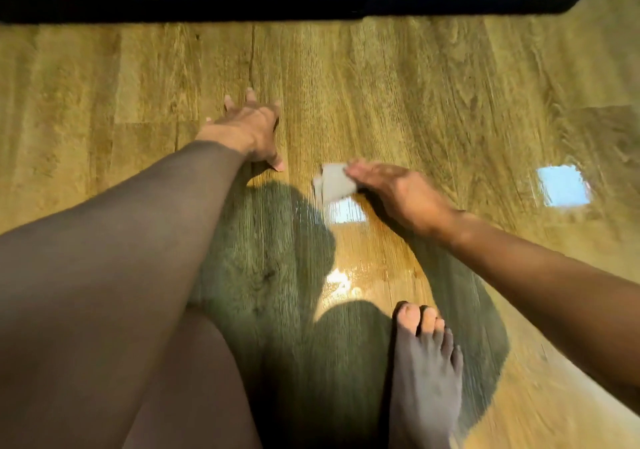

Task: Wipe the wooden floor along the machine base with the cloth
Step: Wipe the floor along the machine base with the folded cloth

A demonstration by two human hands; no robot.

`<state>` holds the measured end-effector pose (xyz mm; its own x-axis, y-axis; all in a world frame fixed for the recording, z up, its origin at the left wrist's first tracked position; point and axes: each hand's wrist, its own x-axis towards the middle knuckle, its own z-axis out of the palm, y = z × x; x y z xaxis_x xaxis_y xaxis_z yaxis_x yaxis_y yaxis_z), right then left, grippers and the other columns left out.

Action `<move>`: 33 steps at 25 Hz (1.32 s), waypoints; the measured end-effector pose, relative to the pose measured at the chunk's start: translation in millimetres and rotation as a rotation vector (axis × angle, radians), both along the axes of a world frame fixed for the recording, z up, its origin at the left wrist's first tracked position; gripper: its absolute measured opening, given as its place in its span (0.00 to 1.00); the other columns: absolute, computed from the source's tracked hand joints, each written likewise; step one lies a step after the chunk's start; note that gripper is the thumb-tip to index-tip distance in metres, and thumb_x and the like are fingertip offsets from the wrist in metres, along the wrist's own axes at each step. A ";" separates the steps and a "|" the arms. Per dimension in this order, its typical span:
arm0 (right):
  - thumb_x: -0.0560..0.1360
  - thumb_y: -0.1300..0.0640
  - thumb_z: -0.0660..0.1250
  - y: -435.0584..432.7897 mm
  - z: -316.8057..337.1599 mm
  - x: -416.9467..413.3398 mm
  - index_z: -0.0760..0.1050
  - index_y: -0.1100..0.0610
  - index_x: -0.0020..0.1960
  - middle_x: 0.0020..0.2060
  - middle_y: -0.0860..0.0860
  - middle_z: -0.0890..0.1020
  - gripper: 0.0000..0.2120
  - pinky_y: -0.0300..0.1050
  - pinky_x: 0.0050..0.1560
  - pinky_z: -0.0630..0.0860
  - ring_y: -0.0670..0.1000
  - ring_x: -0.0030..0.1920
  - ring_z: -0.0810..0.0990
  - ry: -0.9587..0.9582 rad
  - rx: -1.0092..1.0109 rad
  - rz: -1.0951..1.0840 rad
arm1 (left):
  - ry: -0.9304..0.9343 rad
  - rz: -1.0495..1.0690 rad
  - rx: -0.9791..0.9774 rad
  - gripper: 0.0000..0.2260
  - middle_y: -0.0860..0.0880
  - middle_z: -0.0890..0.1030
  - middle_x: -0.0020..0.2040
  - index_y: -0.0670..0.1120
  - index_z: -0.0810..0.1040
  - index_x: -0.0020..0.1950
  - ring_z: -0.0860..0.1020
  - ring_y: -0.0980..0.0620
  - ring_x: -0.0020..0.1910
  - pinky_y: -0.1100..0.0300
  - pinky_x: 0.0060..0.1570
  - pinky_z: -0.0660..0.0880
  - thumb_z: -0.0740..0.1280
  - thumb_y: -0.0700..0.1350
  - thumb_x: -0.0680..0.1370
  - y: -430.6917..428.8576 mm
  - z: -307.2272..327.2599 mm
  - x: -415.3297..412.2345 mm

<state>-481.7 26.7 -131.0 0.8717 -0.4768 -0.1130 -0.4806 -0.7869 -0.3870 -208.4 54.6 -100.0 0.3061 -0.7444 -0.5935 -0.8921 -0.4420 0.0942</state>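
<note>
On floor (415, 85) | right hand (398, 192) holds cloth (334, 182) | machine base (277, 2) well apart

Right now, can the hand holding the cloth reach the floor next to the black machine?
Probably yes: only bare wooden floor lies between the right hand with its cloth and the machine base.

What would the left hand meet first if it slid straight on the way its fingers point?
Bare wooden floor lies ahead of the left hand; the first obstacle is probably the dark machine base, though depth is unclear.
</note>
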 end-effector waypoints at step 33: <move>0.77 0.68 0.60 -199.5 -6.9 93.8 0.70 0.53 0.69 0.69 0.53 0.71 0.22 0.44 0.73 0.59 0.51 0.68 0.70 -0.040 -0.037 -0.214 | 0.038 -0.120 0.269 0.64 0.38 0.24 0.70 0.51 0.25 0.73 0.32 0.29 0.70 0.27 0.66 0.51 0.78 0.58 0.63 -40.7 6.9 -4.5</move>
<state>-387.9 -172.8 -137.9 0.7537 -0.6546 -0.0591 -0.6229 -0.6826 -0.3822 -212.8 13.9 -93.1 0.1990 -0.5883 -0.7838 -0.9375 -0.3471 0.0225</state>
